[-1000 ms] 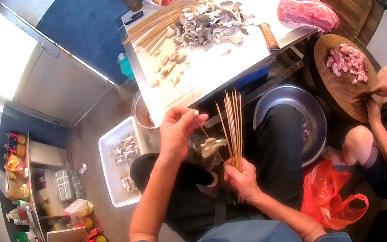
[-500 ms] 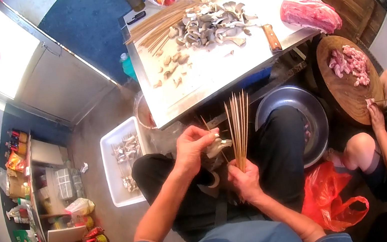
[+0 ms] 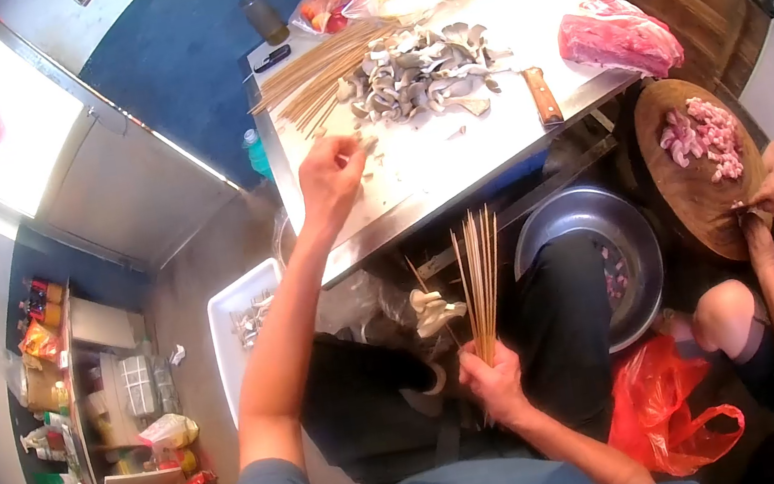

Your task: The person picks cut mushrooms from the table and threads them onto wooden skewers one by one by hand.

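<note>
My right hand (image 3: 495, 382) is wrapped round a bundle of bamboo skewers (image 3: 481, 278), points upward. A separate skewer, threaded with pale mushroom pieces (image 3: 436, 311), leans out to the left from the same grip. Over the table's near left part, my left hand (image 3: 334, 177) has its fingertips pinched at a small grey mushroom piece (image 3: 368, 144). Other small pieces there are partly covered by the hand. A heap of grey oyster mushrooms (image 3: 421, 74) lies just beyond it, beside a pile of loose skewers (image 3: 319, 68).
A knife (image 3: 542, 96) and raw meat (image 3: 618, 38) lie on the table (image 3: 426, 170). Left stands a white tray (image 3: 231, 358) with threaded skewers. A metal basin (image 3: 647, 251) and red bag (image 3: 651, 408) are right. Another person's hands work by a chopping board (image 3: 695, 203) with cut meat.
My left hand has let go of the threaded skewer and moved up and forward to the table. My right hand still grips the bundle, now with the threaded skewer too.
</note>
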{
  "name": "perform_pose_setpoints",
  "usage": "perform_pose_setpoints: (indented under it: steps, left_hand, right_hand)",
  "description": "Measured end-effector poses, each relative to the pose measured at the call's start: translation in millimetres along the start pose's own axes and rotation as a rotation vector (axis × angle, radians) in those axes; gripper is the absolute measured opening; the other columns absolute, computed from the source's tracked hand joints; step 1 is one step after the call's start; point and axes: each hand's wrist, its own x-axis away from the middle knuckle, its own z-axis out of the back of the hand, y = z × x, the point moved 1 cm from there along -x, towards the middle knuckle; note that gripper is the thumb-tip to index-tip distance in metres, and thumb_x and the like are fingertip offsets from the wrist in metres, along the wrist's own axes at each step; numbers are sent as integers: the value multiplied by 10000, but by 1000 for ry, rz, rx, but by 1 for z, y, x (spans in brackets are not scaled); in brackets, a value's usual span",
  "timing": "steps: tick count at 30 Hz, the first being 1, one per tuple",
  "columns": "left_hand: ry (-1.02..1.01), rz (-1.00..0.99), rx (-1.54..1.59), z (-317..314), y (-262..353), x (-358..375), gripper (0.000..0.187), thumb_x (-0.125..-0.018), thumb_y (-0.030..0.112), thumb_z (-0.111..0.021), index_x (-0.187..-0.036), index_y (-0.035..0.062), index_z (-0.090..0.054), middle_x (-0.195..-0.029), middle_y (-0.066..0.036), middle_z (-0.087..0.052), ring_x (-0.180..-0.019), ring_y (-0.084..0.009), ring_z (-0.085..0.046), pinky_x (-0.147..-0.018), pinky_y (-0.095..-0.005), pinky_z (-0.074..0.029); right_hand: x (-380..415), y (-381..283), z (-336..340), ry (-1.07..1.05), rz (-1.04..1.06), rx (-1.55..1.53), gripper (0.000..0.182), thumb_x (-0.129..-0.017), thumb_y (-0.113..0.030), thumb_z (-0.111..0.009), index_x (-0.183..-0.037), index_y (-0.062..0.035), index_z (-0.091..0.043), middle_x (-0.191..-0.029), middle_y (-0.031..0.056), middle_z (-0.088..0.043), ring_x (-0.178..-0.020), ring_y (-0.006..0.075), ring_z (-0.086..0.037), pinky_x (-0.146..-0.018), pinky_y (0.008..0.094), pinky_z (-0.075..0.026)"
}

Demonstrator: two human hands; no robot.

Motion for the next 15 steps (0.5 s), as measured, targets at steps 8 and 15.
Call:
perform_pose_setpoints:
  steps: [8,15]
  left_hand:
    - [-239,-243,-381,-26,-34,-52,153,-726,84,-626,-866,38,-669,-780,-138,-595,-731,-285,-592,-686,-341,-484]
    - [-261,213,297,1,9,-2,205,-810,28,-531,-985,-55,-597,-805,-111,-658,-683,-152,-652,-655,-260,-533]
  right_hand:
    - [0,0,4,18,26,27,97,-892,-126,-588,-933,-42,-561,-669,25,-579,-514,55,-462,-460,185,-344]
    - [-1,1,4,12,30,30,107,-893,-132,-587,-935,-38,-559,-664,27,-576,-494,60,-451,-442,192,-335]
